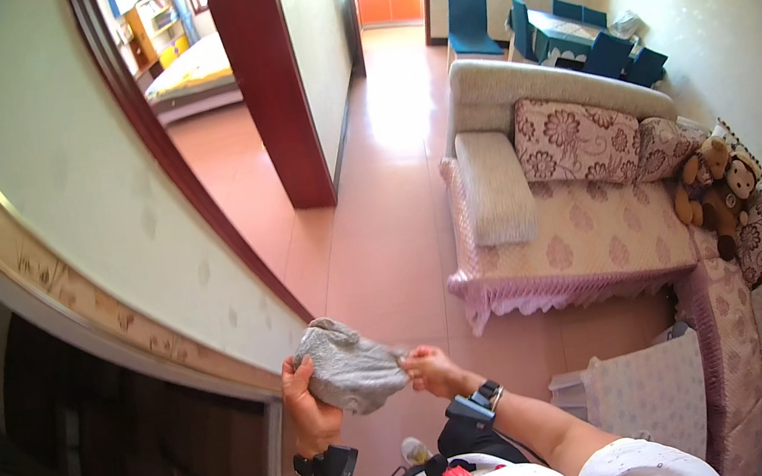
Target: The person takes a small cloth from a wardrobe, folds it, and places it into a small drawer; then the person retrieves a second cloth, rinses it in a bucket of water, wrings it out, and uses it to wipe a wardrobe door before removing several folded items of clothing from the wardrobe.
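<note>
A grey, crumpled cloth (350, 370) hangs bunched up in front of me, with a rounded fold at its top; I cannot make out whether it is a rag, a cap or a small bag. My left hand (310, 409) is closed on its left side, thumb up against the fabric. On the other side, the fingers of my right hand (434, 371) pinch the cloth's right end. Both wrists carry dark strapped devices.
On the right stands a sofa (589, 230) with patterned cushions and teddy bears (717, 185). A cloth-covered low table (650, 395) is nearer me. To the left are a wall and a dark glass panel (166, 451). A tiled floor (395, 266) runs toward a dining set (567, 29).
</note>
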`<action>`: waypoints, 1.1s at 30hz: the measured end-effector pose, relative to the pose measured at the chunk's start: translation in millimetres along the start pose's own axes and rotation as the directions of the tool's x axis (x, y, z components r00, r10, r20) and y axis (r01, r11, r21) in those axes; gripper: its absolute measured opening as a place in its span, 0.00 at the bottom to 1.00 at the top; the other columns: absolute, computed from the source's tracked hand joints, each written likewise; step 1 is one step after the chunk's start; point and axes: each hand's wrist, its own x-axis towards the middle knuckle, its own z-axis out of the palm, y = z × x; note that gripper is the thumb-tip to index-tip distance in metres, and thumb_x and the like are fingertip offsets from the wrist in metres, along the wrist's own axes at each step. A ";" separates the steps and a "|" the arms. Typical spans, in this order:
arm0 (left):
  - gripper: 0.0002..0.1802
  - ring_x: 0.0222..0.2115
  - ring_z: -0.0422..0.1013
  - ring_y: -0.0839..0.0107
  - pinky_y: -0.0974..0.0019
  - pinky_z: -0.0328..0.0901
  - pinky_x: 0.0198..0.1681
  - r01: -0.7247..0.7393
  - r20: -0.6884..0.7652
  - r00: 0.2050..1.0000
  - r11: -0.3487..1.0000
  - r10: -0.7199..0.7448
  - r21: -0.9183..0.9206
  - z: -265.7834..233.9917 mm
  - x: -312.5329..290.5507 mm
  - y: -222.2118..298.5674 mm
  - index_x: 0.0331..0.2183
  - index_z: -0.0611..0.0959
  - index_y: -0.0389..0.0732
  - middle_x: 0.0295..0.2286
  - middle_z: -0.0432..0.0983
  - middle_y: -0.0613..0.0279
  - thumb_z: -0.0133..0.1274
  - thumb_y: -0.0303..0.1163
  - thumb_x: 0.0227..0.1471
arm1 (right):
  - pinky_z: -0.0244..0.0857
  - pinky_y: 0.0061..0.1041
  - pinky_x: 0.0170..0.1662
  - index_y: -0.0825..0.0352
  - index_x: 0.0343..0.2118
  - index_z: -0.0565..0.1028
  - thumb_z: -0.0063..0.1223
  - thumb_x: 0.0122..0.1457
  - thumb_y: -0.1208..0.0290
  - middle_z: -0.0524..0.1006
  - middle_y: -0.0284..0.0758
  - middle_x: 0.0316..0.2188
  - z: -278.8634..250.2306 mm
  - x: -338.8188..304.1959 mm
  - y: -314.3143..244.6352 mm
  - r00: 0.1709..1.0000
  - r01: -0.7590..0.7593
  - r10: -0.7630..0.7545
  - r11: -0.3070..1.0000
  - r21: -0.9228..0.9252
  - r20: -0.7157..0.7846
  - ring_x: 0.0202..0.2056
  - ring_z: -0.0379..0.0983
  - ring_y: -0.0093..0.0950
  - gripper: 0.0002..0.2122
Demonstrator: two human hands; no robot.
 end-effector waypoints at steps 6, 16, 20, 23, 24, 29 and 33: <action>0.09 0.32 0.68 0.73 0.67 0.66 0.34 -0.013 0.165 0.986 0.998 0.001 0.068 60.5 99.8 -19.0 0.35 0.66 0.41 0.30 0.69 0.62 0.46 0.30 0.52 | 0.60 0.17 0.20 0.65 0.32 0.67 0.52 0.54 0.68 0.71 0.31 0.25 -13.8 61.6 -44.4 0.998 -0.050 0.035 0.958 -0.281 -0.059 0.22 0.68 0.20 0.08; 0.13 0.34 0.68 0.72 0.65 0.65 0.39 -0.064 0.223 0.974 0.989 0.033 0.134 185.8 248.0 -79.1 0.37 0.63 0.39 0.33 0.68 0.58 0.47 0.21 0.49 | 0.62 0.20 0.23 0.65 0.32 0.70 0.43 0.58 0.67 0.70 0.30 0.20 37.5 185.3 -217.8 0.898 0.424 -0.309 0.798 -0.428 0.313 0.21 0.66 0.20 0.07; 0.13 0.37 0.67 0.67 0.62 0.64 0.45 -0.061 0.131 0.990 0.994 0.049 0.095 185.1 277.1 -87.6 0.35 0.65 0.38 0.35 0.68 0.56 0.46 0.19 0.46 | 0.63 0.21 0.23 0.66 0.34 0.70 0.44 0.58 0.65 0.71 0.32 0.23 13.1 208.2 -298.9 0.835 0.471 -0.441 0.882 -0.014 0.328 0.24 0.69 0.21 0.09; 0.12 0.35 0.68 0.66 0.60 0.64 0.45 -0.117 0.022 0.993 0.991 0.116 0.061 184.0 305.5 -89.3 0.35 0.66 0.36 0.34 0.69 0.54 0.46 0.19 0.44 | 0.63 0.22 0.23 0.66 0.34 0.70 0.45 0.58 0.65 0.72 0.32 0.23 16.3 224.8 -323.5 0.885 0.276 -0.299 0.954 0.117 0.357 0.25 0.69 0.22 0.09; 0.12 0.34 0.69 0.66 0.60 0.64 0.44 -0.139 -0.003 0.990 0.988 0.140 0.067 190.8 315.6 -87.8 0.35 0.67 0.35 0.33 0.69 0.53 0.46 0.19 0.44 | 0.63 0.22 0.24 0.66 0.34 0.70 0.45 0.58 0.65 0.72 0.32 0.23 17.8 233.7 -327.3 0.889 0.237 -0.274 0.961 0.142 0.366 0.25 0.69 0.22 0.09; 0.10 0.35 0.67 0.68 0.63 0.63 0.44 -0.136 -0.045 0.989 0.982 0.142 0.130 172.7 375.6 -80.4 0.33 0.68 0.36 0.32 0.69 0.57 0.47 0.19 0.43 | 0.63 0.22 0.24 0.66 0.34 0.70 0.45 0.58 0.66 0.72 0.33 0.24 43.5 285.2 -361.0 0.888 0.168 -0.247 0.959 0.227 0.387 0.26 0.70 0.23 0.09; 0.10 0.32 0.65 0.74 0.70 0.62 0.39 -0.080 -0.065 0.994 0.989 0.089 0.120 166.1 441.8 -70.1 0.32 0.69 0.38 0.29 0.67 0.63 0.50 0.20 0.43 | 0.64 0.23 0.24 0.66 0.34 0.69 0.45 0.57 0.66 0.72 0.34 0.25 66.5 322.7 -408.5 0.893 0.200 -0.309 0.924 0.325 0.328 0.26 0.70 0.23 0.08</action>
